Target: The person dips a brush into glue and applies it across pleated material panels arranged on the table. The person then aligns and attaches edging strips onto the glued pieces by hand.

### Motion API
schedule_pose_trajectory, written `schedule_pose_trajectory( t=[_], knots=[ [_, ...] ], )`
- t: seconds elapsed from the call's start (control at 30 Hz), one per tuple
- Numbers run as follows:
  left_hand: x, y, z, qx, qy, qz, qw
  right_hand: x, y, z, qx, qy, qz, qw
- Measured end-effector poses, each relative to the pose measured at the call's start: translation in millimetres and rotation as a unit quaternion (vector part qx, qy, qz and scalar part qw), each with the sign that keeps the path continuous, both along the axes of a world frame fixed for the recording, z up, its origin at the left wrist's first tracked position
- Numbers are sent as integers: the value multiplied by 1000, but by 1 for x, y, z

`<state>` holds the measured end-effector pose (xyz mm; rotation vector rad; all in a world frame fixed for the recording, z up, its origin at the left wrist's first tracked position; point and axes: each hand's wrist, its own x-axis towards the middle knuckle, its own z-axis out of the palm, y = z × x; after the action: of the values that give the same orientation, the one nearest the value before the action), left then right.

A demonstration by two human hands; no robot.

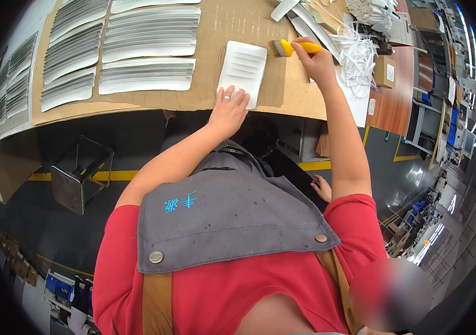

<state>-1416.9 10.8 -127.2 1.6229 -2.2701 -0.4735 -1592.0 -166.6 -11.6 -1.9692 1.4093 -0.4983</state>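
A stack of white sheets [243, 64], its layers slightly fanned, lies on brown cardboard [210, 100] at the table's front. My left hand [229, 113] rests on the near end of the stack, fingers spread, with a ring on one finger. To the right of the stack, my right hand [317, 62] grips a brush [299, 48] by its yellow handle. The bristles point left, apart from the sheets.
Rows of overlapping white pieces [151, 33] lie at the left. White strips [358, 61] and grey-white offcuts [310, 27] are piled at the right, near a small cardboard box [385, 71]. A stool [76, 181] stands below. Another person's hand [322, 188] shows under my right arm.
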Motion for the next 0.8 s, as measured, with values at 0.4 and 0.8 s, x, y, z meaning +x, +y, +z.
schedule_pose_trajectory(
  t=[0.4, 0.8],
  knots=[
    [0, 2, -1, -2, -20, -6, 1000, 62, 33, -11, -90, -15, 290, 953],
    [-1, 2, -3, -2, -38, -4, 999, 55, 50, -4, -57, -34, 250, 966]
  ],
)
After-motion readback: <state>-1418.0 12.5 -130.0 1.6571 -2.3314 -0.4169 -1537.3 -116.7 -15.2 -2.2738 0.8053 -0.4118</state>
